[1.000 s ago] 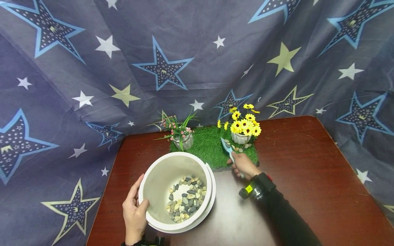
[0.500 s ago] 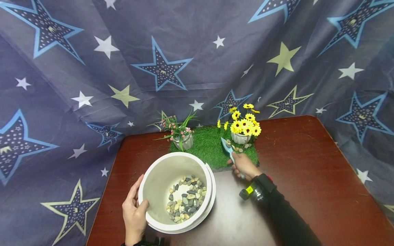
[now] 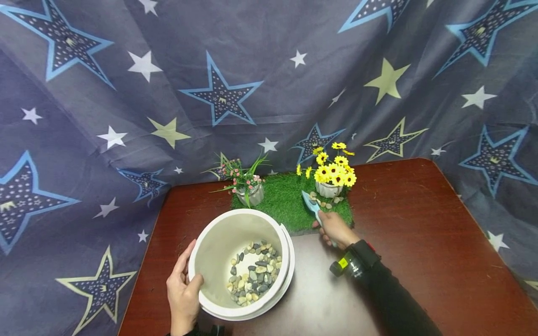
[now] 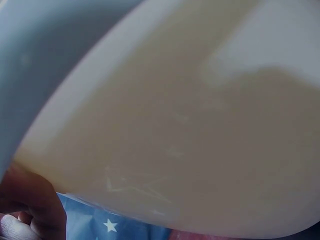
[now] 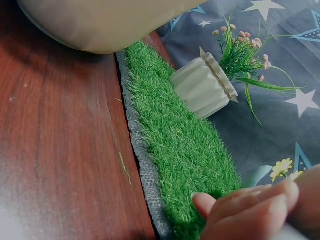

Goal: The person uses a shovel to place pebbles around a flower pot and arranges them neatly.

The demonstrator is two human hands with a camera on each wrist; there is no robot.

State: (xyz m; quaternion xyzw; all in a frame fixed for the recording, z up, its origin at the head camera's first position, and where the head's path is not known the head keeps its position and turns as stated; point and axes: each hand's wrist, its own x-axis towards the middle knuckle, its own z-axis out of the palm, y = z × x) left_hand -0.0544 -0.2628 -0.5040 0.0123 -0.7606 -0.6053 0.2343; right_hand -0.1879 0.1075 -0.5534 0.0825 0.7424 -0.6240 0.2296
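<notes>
The right hand point(image 3: 336, 229) grips a light-blue trowel point(image 3: 314, 211) slanting forward-left over green artificial grass point(image 3: 279, 196), rounded tan stones point(image 3: 329, 205) right of its blade, the left hand point(image 3: 184, 291) pinching a round white bucket point(image 3: 216, 247).

Glare whitens the table point(image 3: 315, 294) in the head view; the left wrist view is dim, its bucket point(image 4: 175, 135) blurred.

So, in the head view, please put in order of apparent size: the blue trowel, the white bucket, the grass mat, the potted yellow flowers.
White bucket, nearer to the camera
Grass mat, partly hidden
Potted yellow flowers
Blue trowel, partly hidden
</notes>
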